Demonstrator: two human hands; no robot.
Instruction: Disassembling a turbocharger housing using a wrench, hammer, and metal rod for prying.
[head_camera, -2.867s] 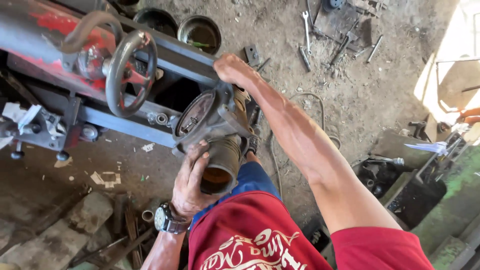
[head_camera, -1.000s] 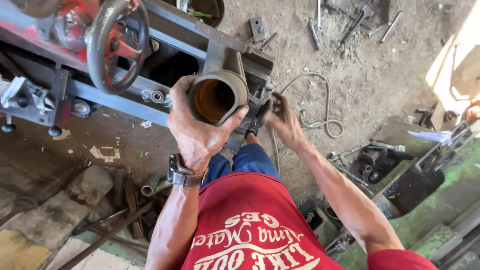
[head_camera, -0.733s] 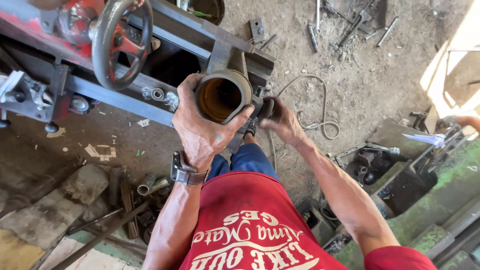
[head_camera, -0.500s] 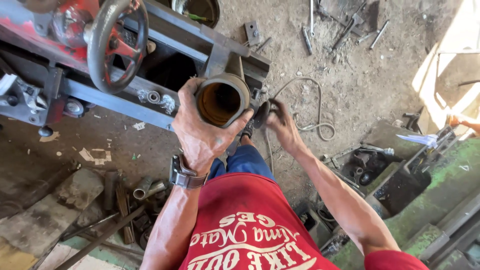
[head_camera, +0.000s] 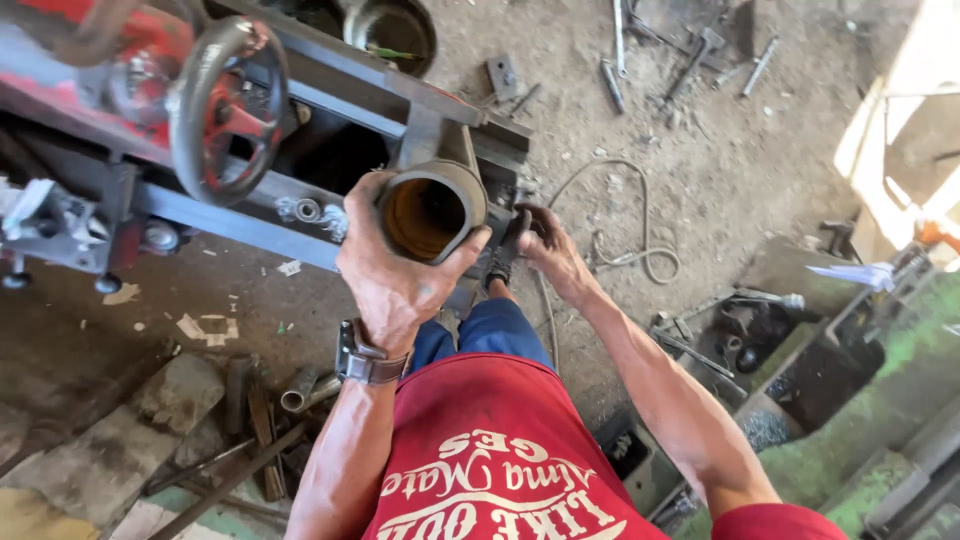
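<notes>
From the head camera, the left hand (head_camera: 395, 280) wraps around a wide rusty metal pipe (head_camera: 432, 210), its grip closed on the pipe's rim with the thumb on one side and fingers curled over the other; the pipe's open mouth faces upward. The pipe sits just beside the dark steel frame (head_camera: 300, 100), touching its bracket. The right hand (head_camera: 550, 250), just right of the pipe, holds a dark tool (head_camera: 508, 245) in a closed grip. Left of the pipe stands a red-spoked steering wheel (head_camera: 225, 110). Right of the pipe, a loop of wire (head_camera: 640, 235) lies on the dirt floor (head_camera: 720, 150).
</notes>
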